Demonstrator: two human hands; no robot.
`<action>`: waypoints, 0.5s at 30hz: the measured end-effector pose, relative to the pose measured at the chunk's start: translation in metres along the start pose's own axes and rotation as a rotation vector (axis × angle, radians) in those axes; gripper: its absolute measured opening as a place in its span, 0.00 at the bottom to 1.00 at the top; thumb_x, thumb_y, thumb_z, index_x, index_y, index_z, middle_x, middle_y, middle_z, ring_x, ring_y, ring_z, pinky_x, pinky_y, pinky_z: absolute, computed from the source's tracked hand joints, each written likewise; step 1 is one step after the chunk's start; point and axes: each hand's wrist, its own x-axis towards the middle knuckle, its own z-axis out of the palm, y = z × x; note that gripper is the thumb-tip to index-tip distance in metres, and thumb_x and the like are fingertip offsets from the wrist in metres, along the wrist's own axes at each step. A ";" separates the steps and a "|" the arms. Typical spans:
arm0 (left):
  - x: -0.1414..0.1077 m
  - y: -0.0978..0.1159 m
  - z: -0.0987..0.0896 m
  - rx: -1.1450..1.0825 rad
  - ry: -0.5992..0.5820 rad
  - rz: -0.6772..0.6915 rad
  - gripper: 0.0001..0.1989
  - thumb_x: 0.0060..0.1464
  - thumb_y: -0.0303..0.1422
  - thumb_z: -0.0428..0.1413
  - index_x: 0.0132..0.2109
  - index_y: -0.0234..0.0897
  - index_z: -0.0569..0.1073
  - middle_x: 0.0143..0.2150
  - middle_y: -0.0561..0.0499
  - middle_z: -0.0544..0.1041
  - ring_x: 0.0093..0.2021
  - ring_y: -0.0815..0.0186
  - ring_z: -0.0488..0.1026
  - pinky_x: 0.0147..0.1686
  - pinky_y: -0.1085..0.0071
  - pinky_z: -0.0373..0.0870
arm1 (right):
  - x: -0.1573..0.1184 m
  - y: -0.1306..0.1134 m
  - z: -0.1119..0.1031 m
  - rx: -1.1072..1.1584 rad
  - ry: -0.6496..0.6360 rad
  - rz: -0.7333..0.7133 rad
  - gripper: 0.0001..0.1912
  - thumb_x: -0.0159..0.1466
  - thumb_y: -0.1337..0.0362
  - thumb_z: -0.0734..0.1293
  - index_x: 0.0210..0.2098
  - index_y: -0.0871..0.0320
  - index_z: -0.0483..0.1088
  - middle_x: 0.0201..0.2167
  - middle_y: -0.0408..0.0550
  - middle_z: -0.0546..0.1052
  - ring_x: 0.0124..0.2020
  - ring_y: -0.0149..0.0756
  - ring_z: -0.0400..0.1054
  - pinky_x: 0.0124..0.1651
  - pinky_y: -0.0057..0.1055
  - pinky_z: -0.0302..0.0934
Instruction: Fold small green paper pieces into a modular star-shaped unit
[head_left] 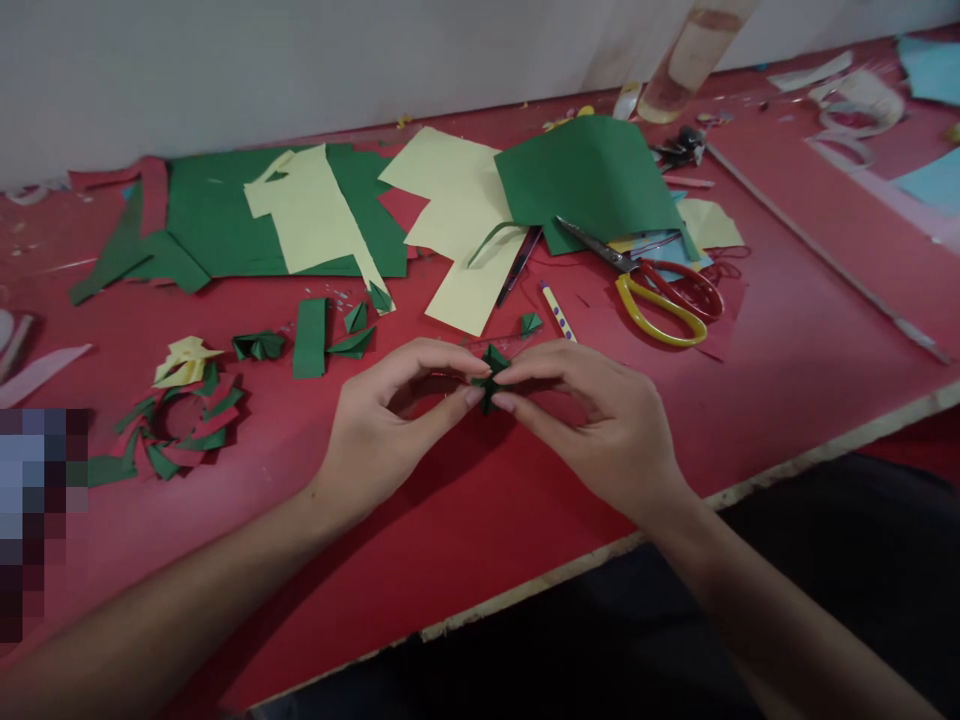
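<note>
You pinch a small folded green paper (492, 358) between the thumb and fingers of your left hand (394, 410), and also of your right hand (607, 420). The paper is in front of you, over the red surface (465, 560); if it touches there, I cannot tell. The step in hand seems to be the shaping of its folds. The next move, I think, calls for light and equal pressure from both sides, so the thin paper does not tear.
</note>
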 end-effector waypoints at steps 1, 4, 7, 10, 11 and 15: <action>0.000 0.000 0.000 0.020 -0.002 0.013 0.12 0.56 0.20 0.63 0.43 0.41 0.80 0.42 0.55 0.81 0.45 0.73 0.79 0.49 0.80 0.76 | 0.001 0.000 -0.001 -0.044 -0.001 -0.025 0.08 0.63 0.74 0.72 0.38 0.55 0.77 0.36 0.44 0.82 0.40 0.34 0.77 0.46 0.30 0.72; 0.000 0.001 0.000 0.059 -0.006 0.033 0.11 0.56 0.20 0.63 0.43 0.40 0.80 0.42 0.54 0.81 0.45 0.73 0.78 0.50 0.80 0.76 | 0.003 0.002 -0.004 -0.110 -0.005 -0.075 0.06 0.64 0.75 0.72 0.36 0.57 0.77 0.35 0.46 0.81 0.39 0.34 0.77 0.47 0.30 0.71; 0.000 0.001 0.000 0.077 -0.014 0.034 0.10 0.57 0.20 0.62 0.43 0.39 0.80 0.42 0.54 0.81 0.45 0.72 0.78 0.49 0.79 0.76 | 0.002 0.004 -0.004 -0.153 -0.012 -0.120 0.06 0.64 0.75 0.72 0.37 0.58 0.77 0.36 0.48 0.81 0.40 0.35 0.77 0.48 0.30 0.70; -0.001 0.001 0.000 0.078 -0.015 0.012 0.10 0.57 0.21 0.63 0.43 0.40 0.80 0.42 0.54 0.81 0.45 0.71 0.79 0.49 0.79 0.77 | 0.002 0.005 -0.005 -0.183 -0.021 -0.155 0.05 0.63 0.74 0.72 0.37 0.59 0.78 0.36 0.49 0.82 0.40 0.35 0.77 0.48 0.30 0.70; -0.001 0.001 0.000 0.074 -0.013 0.003 0.10 0.56 0.21 0.63 0.43 0.40 0.80 0.42 0.54 0.82 0.45 0.71 0.79 0.49 0.79 0.77 | 0.002 0.005 -0.006 -0.185 -0.027 -0.159 0.05 0.63 0.74 0.72 0.36 0.59 0.78 0.36 0.49 0.82 0.40 0.35 0.77 0.47 0.30 0.70; 0.000 0.001 0.001 0.055 -0.007 -0.023 0.09 0.56 0.21 0.63 0.41 0.39 0.79 0.40 0.55 0.82 0.43 0.72 0.79 0.47 0.80 0.77 | 0.003 0.005 -0.008 -0.166 -0.039 -0.156 0.05 0.63 0.75 0.72 0.35 0.59 0.78 0.35 0.49 0.82 0.39 0.35 0.78 0.46 0.29 0.71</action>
